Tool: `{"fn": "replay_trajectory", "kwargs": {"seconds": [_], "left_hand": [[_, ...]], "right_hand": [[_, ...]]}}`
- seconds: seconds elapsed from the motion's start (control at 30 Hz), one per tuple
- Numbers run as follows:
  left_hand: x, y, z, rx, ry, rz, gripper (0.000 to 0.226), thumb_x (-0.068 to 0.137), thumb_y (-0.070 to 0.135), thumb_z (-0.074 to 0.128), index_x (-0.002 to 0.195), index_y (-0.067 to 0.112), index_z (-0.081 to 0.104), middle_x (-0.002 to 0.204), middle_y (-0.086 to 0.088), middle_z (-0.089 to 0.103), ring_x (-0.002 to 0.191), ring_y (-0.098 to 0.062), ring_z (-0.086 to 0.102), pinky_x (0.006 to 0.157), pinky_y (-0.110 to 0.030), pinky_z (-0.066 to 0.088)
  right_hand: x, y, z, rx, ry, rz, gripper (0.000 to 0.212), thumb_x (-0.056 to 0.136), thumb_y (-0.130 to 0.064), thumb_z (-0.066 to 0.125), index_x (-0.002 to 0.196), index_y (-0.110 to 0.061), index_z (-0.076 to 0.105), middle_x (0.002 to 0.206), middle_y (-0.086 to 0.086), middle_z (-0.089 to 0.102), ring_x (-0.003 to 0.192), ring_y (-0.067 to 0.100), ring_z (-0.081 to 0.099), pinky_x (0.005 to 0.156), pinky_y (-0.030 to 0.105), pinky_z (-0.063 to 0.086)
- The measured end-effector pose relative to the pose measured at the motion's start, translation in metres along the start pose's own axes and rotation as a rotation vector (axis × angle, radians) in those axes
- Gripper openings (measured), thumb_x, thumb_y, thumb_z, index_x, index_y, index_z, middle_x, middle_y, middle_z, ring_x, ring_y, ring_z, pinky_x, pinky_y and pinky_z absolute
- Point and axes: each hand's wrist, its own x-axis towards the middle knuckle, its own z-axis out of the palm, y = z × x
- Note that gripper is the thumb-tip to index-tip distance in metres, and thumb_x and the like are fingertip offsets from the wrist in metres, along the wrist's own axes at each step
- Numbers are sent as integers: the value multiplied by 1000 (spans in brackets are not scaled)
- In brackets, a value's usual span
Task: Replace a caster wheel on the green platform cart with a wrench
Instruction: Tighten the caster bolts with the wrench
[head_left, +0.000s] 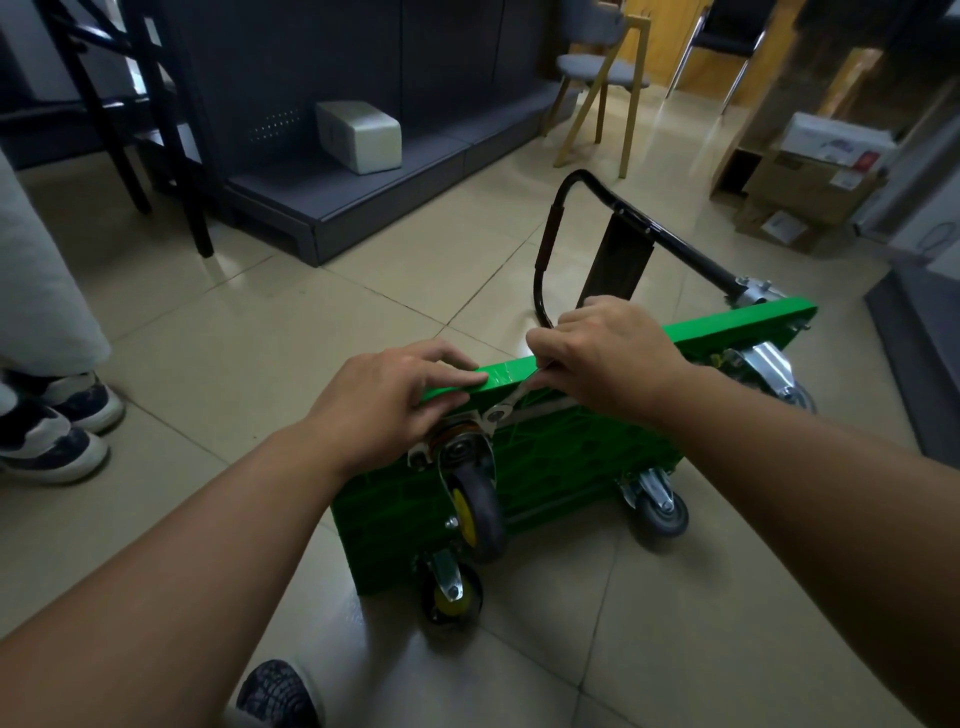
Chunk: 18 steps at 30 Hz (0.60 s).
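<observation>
The green platform cart (571, 452) stands tipped on its long edge on the tiled floor (260, 338), in the centre and right of the frame, with its ribbed underside facing the camera and its black folding handle (550, 244) lying out behind it towards the upper middle. The left hand (395, 410) rests on the cart's upper edge at centre frame, its fingers (441, 387) laid nearly straight along the green rim and pressing on it, just above the mounting plate of the nearest caster wheel (475, 512). The right hand (608, 353), just right of it, has its fingers curled round the shaft of a silver wrench (511, 402), which slants down and left so that its head sits on a bolt at the corner of that caster's plate. Three more casters show: one at the lower corner (451, 597), touching the floor, one at the lower right (660, 506) and one at the right end (774, 371). A second person's sneakers (57, 426) stand at the left edge, a wooden-legged chair (602, 73) at the top, and cardboard boxes (810, 182) at the upper right.
</observation>
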Motion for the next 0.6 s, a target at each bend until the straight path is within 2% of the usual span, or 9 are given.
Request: {"fn": "replay_trajectory", "kwargs": {"seconds": [0.3, 0.47, 0.6], "left_hand": [[0, -2, 2, 22, 21, -1, 31, 99, 41, 64, 128, 49, 69, 127, 28, 64, 97, -7, 68, 67, -33, 53], [0, -2, 2, 12, 7, -17, 32, 98, 44, 62, 129, 49, 68, 128, 29, 63, 93, -5, 66, 65, -28, 50], [-1, 2, 1, 8, -11, -40, 35, 100, 42, 62, 134, 51, 63, 133, 29, 61, 92, -3, 64, 66, -27, 53]], "right_hand": [[2, -3, -1, -28, -10, 9, 34, 84, -50, 73, 79, -19, 59, 62, -1, 63, 51, 19, 53, 57, 27, 31], [3, -1, 0, -27, -31, -7, 34, 88, -52, 66, 87, -19, 60, 69, 0, 66, 56, 17, 54, 60, 29, 32], [4, 0, 0, 10, -39, -44, 33, 90, -51, 63, 89, -18, 60, 71, 0, 67, 59, 20, 59, 61, 33, 46]]}}
